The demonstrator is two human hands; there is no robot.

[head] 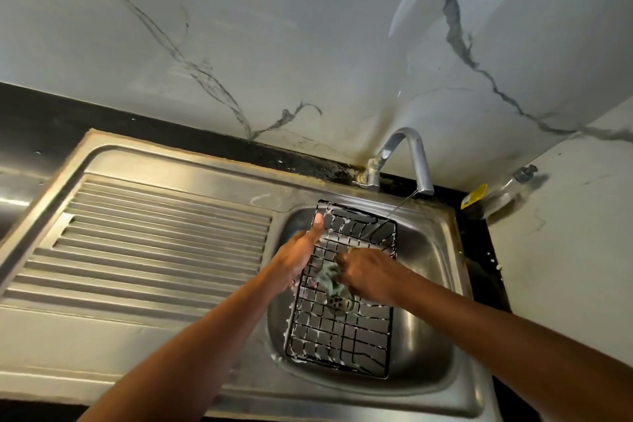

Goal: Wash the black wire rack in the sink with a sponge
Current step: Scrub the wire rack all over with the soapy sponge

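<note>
Drainboard [164, 233] far left. Left hand [299, 257] grips the rack [342, 336] by its left edge; the rack sits in the sink [424, 329]. Right hand [366, 274] clutches the sponge [330, 279] against the middle wires. Tap [407, 154] trickles. Suds across the wires, so scrubbing looks midway, with rinsing left.

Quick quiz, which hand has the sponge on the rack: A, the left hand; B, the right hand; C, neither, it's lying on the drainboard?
B: the right hand holds the green sponge against the rack, while the left hand grips the rack's left edge.
</note>
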